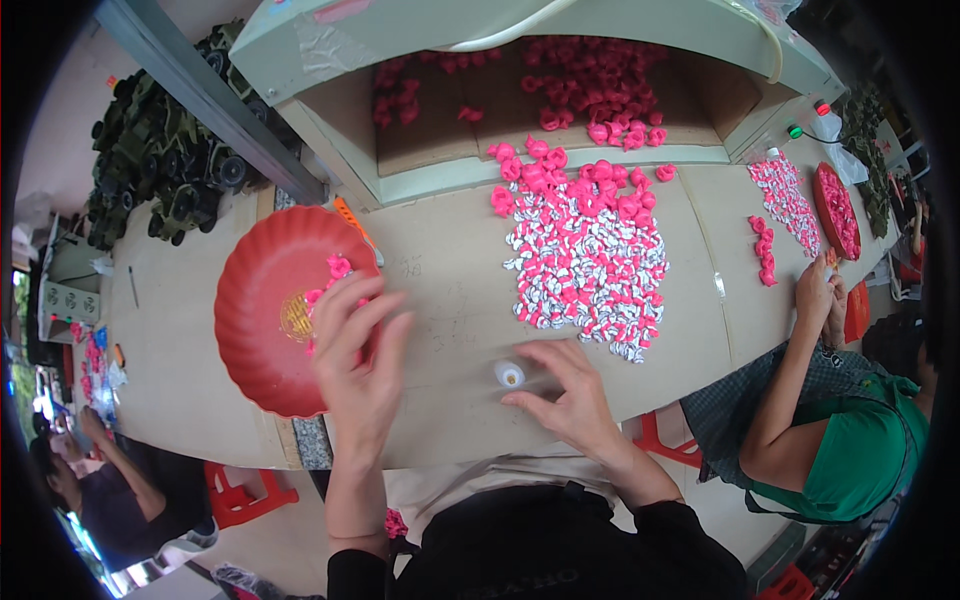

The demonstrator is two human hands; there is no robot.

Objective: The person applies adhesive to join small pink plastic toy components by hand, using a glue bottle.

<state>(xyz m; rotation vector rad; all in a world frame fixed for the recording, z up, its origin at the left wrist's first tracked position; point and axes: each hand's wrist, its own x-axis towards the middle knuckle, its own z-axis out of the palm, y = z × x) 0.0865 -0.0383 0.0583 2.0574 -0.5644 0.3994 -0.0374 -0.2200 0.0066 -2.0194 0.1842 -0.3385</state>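
Observation:
My left hand (362,365) is raised over the right side of a red scalloped bowl (240,300). Its fingers are curved and apart, slightly smeared by motion, and I make out nothing in them. Some small pink pieces (339,266) lie in the bowl beside these fingers. Close to the table's front edge, my right hand (572,395) has its thumb and fingers around a small whitish bottle (510,377), whose round tip faces up. Beyond that hand spreads a flat patch of small pink-and-white pieces (590,265), with larger pink pieces (540,172) along its far side.
A grey-green open-fronted housing (430,185) at the back holds more pink pieces. Dark green toy vehicles (170,140) are heaped at the far left. On the right, a person in green (850,440) handles pieces near another red bowl (838,210). Another person (110,480) sits at left.

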